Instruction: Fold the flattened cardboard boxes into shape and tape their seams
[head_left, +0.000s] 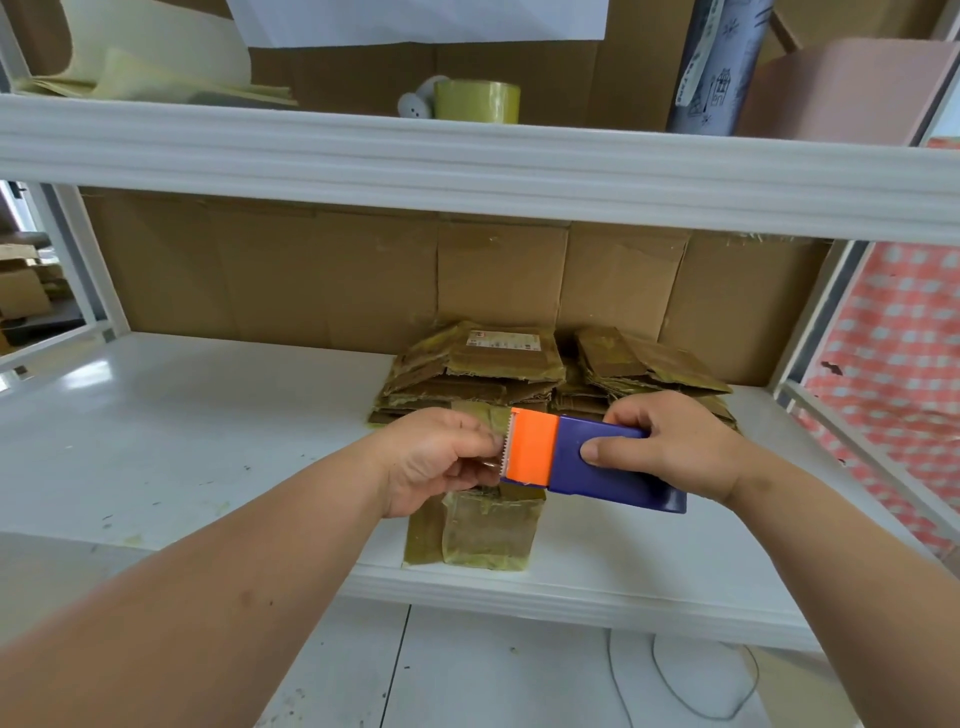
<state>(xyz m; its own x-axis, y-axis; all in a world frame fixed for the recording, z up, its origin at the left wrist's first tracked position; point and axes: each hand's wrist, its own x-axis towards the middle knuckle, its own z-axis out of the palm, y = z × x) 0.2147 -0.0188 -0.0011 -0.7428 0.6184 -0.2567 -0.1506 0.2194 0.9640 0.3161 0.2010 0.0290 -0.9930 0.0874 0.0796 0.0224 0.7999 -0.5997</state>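
Note:
A small folded cardboard box (483, 530), covered in old yellowish tape, stands near the front edge of the white shelf (182, 441). Just above it my right hand (670, 447) grips a blue and orange tape dispenser (576, 457), thumb across its blue body. My left hand (436, 457) pinches the clear tape end at the dispenser's toothed orange edge. Behind my hands lie two piles of flattened cardboard boxes (478, 369), also marked with tape remains.
A cardboard sheet (311, 270) lines the shelf's back. The upper shelf (467, 161) holds a yellow tape roll (478, 101), paper sheets and a rolled tube. A checked red cloth (893, 374) hangs at the right. A white cable (675, 680) lies on the floor below.

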